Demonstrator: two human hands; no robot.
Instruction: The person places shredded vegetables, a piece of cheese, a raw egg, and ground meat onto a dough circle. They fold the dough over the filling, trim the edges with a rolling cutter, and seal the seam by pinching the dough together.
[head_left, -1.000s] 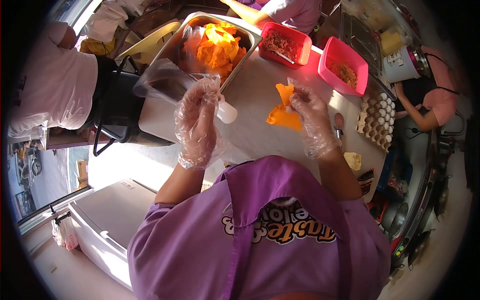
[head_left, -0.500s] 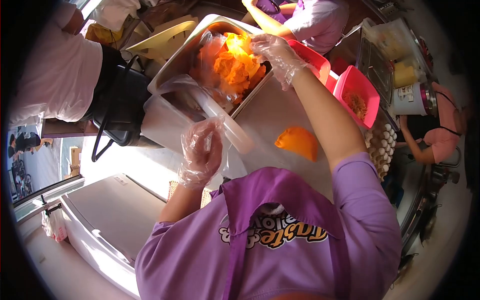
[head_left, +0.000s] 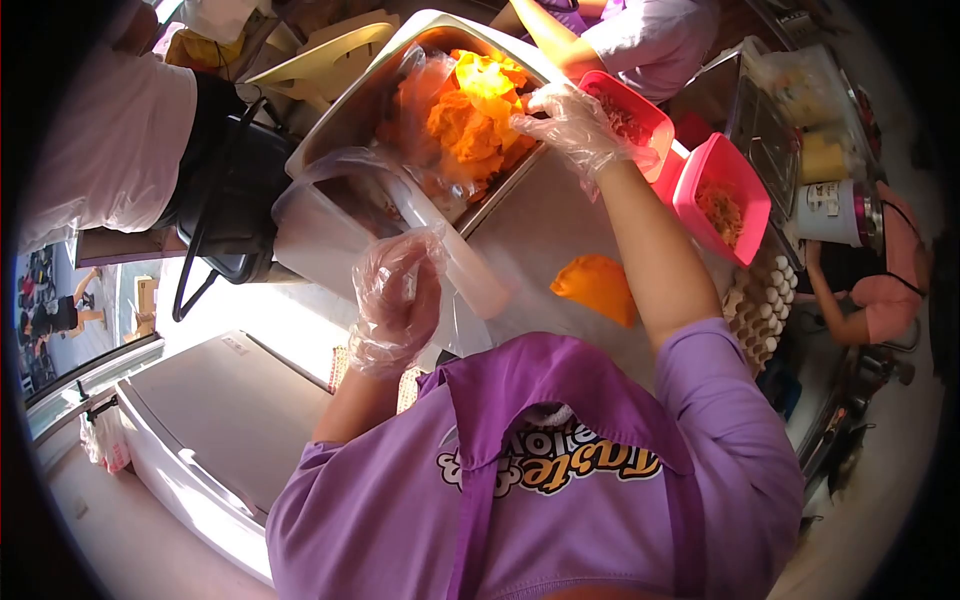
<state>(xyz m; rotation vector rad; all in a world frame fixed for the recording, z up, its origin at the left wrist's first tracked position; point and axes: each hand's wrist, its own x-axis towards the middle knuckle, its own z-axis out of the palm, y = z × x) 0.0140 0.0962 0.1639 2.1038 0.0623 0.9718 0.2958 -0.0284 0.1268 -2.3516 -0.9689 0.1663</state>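
Observation:
Orange folded dough pieces [head_left: 470, 120] lie heaped with clear plastic in a deep metal tray [head_left: 515, 178]. My right hand [head_left: 572, 125], in a clear plastic glove, is at the tray's right edge with its fingers spread and nothing in them. My left hand [head_left: 397, 300], also gloved, is raised below the tray beside a translucent container [head_left: 330, 235]; its fingers are curled, and whatever they may hold is hidden. One orange half-moon piece [head_left: 596, 288] lies alone on the metal table [head_left: 540, 235].
Two pink containers [head_left: 640, 125] [head_left: 722, 200] with shredded filling stand right of the tray. Beyond them are egg trays [head_left: 765, 310] and a white bucket [head_left: 830, 212]. Other people stand at the left, top and right. A white chest [head_left: 225, 415] is at lower left.
My right hand has moved right and slightly down, away from the orange heap towards the nearer pink container, and its fingers have spread. My left hand has hardly moved.

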